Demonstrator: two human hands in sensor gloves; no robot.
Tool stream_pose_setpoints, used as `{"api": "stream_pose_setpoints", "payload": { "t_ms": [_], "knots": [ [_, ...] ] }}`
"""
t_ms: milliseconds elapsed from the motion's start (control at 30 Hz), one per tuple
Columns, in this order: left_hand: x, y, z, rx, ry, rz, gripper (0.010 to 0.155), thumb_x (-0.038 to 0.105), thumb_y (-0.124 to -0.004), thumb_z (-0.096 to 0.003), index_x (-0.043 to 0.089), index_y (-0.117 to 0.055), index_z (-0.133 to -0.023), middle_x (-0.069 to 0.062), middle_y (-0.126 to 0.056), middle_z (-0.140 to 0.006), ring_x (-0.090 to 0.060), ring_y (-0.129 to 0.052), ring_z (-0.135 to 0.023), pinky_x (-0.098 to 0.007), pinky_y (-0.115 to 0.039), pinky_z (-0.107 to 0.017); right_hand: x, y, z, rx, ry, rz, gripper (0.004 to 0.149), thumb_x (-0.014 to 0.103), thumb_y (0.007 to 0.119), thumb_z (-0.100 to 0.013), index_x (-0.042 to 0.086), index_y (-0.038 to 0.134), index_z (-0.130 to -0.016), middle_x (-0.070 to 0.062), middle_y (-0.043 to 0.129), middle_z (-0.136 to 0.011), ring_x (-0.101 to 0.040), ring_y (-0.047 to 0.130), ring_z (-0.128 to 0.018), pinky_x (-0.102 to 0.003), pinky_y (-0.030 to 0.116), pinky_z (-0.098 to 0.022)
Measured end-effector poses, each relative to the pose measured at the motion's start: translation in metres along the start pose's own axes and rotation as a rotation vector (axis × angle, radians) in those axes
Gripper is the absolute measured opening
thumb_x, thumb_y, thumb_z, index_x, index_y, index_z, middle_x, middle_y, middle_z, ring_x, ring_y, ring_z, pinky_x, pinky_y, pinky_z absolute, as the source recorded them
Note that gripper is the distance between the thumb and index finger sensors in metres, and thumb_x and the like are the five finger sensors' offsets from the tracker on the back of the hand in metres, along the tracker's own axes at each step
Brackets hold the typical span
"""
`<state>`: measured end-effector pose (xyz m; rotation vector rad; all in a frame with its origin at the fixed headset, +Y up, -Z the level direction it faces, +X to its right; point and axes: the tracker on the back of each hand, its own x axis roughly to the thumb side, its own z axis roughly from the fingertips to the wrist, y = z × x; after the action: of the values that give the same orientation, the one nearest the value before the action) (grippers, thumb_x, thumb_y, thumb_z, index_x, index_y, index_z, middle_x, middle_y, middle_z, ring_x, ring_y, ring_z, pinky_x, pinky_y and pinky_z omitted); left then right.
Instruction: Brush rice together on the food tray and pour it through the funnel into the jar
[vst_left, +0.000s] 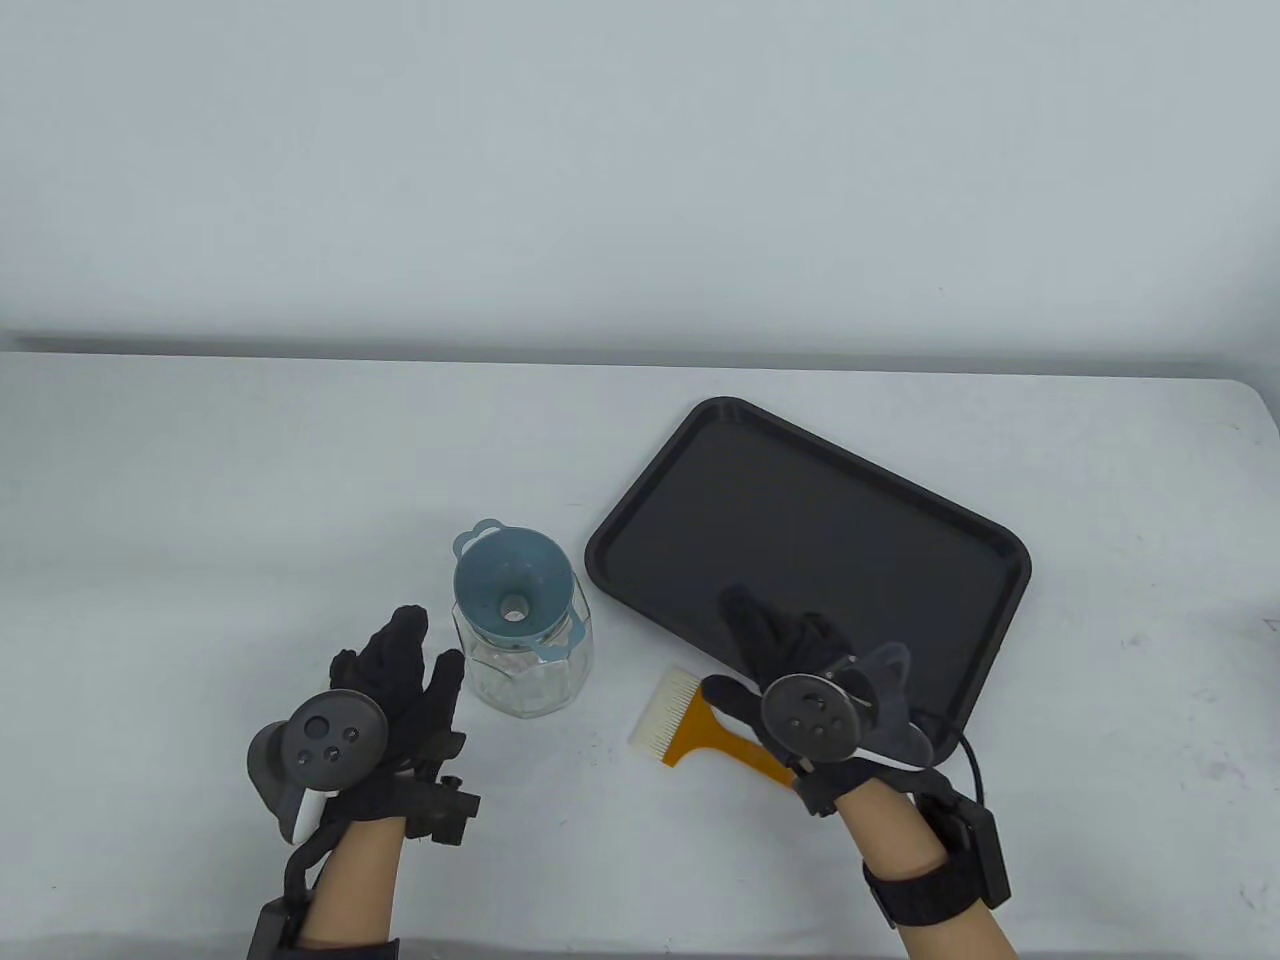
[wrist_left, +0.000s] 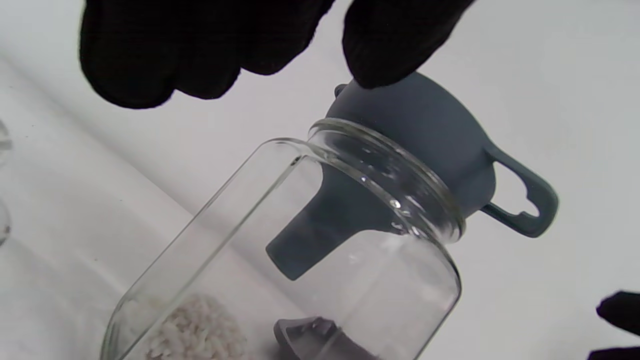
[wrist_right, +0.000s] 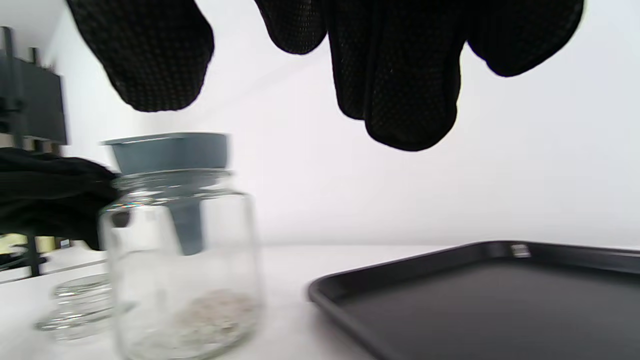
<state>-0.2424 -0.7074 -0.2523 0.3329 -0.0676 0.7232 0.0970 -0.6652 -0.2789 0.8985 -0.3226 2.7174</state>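
Rice (wrist_left: 192, 330) lies as a small white heap at the bottom of the glass jar (vst_left: 522, 668), which stands upright on the white table (vst_left: 200, 500) toward its near edge, left of centre. Seated in the jar's mouth is a blue-grey funnel (vst_left: 512, 590), its spout hanging down inside the glass, clear of the rice; a loop handle projects from its rim. The black food tray (vst_left: 810, 540) rests flat on the table to the right of the jar, set at an angle, near the jar but apart from it; its floor shows bare and dark in both the table view and the right wrist view. A brush (vst_left: 700, 725) with pale bristles and an orange handle lies on the table between jar and tray, just off the tray's near edge, bristles pointing toward the jar. Left hand (vst_left: 405, 680) is beside the jar on its left, fingers extended and relaxed, grasping nothing; whether a fingertip touches the funnel cannot be told. Right hand (vst_left: 790, 650) is over the tray's near edge and the brush handle, fingers hanging loose and straight, holding nothing. A clear glass lid (wrist_right: 75, 310) sits on the table beyond the jar in the right wrist view.
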Motion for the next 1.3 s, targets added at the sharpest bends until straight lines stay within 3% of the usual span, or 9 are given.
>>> {"api": "stream_pose_setpoints", "payload": {
  "t_ms": [167, 367, 467, 633, 700, 933, 1033, 1167, 1300],
  "knots": [
    [-0.001, 0.000, -0.001, -0.002, 0.007, 0.004, 0.070, 0.035, -0.068, -0.0550, -0.011, -0.051, -0.105, -0.043, -0.065, -0.096, -0.068, -0.074, -0.075, -0.084, -0.034, -0.061, 0.042, 0.012, -0.044, 0.083, -0.068, 0.079, 0.081, 0.049, 0.077, -0.047, 0.014, 0.033, -0.107, -0.030, 0.044, -0.105, -0.052, 0.067, -0.090, -0.071, 0.055, -0.057],
    [-0.002, 0.001, -0.002, -0.001, 0.012, 0.017, 0.070, 0.035, -0.067, -0.0551, -0.011, -0.051, -0.105, -0.043, -0.065, -0.096, -0.068, -0.074, -0.076, -0.084, -0.034, -0.061, 0.066, 0.027, -0.076, 0.140, -0.126, 0.154, 0.082, 0.048, 0.080, -0.045, 0.019, 0.034, -0.107, -0.030, 0.031, -0.109, -0.058, 0.050, -0.097, -0.073, 0.048, -0.061],
    [-0.003, 0.001, -0.003, -0.004, 0.016, 0.017, 0.070, 0.035, -0.067, -0.0552, -0.011, -0.051, -0.105, -0.044, -0.064, -0.096, -0.068, -0.074, -0.076, -0.084, -0.034, -0.061, 0.072, 0.032, -0.084, 0.113, -0.119, 0.205, 0.070, 0.046, 0.077, -0.046, 0.019, 0.047, -0.104, -0.029, 0.034, -0.109, -0.057, 0.051, -0.097, -0.072, 0.048, -0.061],
    [-0.003, 0.001, -0.004, -0.006, 0.019, 0.020, 0.070, 0.035, -0.067, -0.0552, -0.011, -0.051, -0.105, -0.043, -0.065, -0.096, -0.068, -0.074, -0.076, -0.084, -0.034, -0.061, 0.071, 0.026, -0.089, 0.000, -0.097, 0.115, 0.045, 0.033, 0.071, -0.050, 0.019, 0.064, -0.093, -0.025, 0.047, -0.106, -0.052, 0.062, -0.094, -0.069, 0.053, -0.060],
    [-0.004, 0.001, -0.004, -0.006, 0.018, 0.018, 0.070, 0.035, -0.067, -0.0552, -0.011, -0.051, -0.105, -0.043, -0.064, -0.096, -0.068, -0.074, -0.076, -0.084, -0.034, -0.061, 0.070, 0.021, -0.091, -0.040, -0.087, 0.092, 0.044, 0.032, 0.073, -0.049, 0.019, 0.067, -0.091, -0.023, 0.052, -0.105, -0.051, 0.065, -0.092, -0.069, 0.054, -0.060],
    [-0.004, 0.001, -0.004, -0.006, 0.017, 0.021, 0.070, 0.035, -0.067, -0.0551, -0.011, -0.051, -0.105, -0.043, -0.064, -0.096, -0.068, -0.074, -0.076, -0.084, -0.035, -0.061, 0.072, 0.003, -0.086, -0.261, -0.073, 0.187, 0.042, 0.032, 0.072, -0.049, 0.015, 0.068, -0.088, -0.018, 0.065, -0.098, -0.046, 0.077, -0.085, -0.065, 0.058, -0.058],
    [-0.004, 0.000, -0.004, -0.011, 0.014, 0.023, 0.070, 0.035, -0.067, -0.0551, -0.011, -0.051, -0.105, -0.044, -0.065, -0.096, -0.068, -0.074, -0.076, -0.084, -0.035, -0.061, 0.064, -0.015, -0.078, -0.352, -0.034, 0.129, 0.043, 0.032, 0.071, -0.050, 0.013, 0.066, -0.088, -0.018, 0.065, -0.097, -0.046, 0.077, -0.084, -0.065, 0.059, -0.057],
    [-0.004, 0.000, -0.004, -0.011, 0.010, 0.025, 0.070, 0.035, -0.067, -0.0550, -0.011, -0.051, -0.105, -0.044, -0.065, -0.096, -0.068, -0.074, -0.076, -0.084, -0.035, -0.061, 0.036, -0.033, -0.055, -0.392, 0.051, 0.027, 0.043, 0.032, 0.071, -0.050, 0.012, 0.066, -0.087, -0.018, 0.067, -0.096, -0.046, 0.079, -0.082, -0.065, 0.060, -0.056],
    [-0.004, -0.001, -0.003, -0.011, 0.007, 0.023, 0.070, 0.035, -0.067, -0.0550, -0.011, -0.051, -0.105, -0.044, -0.064, -0.096, -0.068, -0.074, -0.076, -0.084, -0.034, -0.061, -0.010, -0.034, -0.019, -0.362, 0.182, -0.032, 0.043, 0.031, 0.071, -0.050, 0.011, 0.067, -0.087, -0.019, 0.068, -0.095, -0.046, 0.080, -0.081, -0.065, 0.060, -0.055]
  ]
}}
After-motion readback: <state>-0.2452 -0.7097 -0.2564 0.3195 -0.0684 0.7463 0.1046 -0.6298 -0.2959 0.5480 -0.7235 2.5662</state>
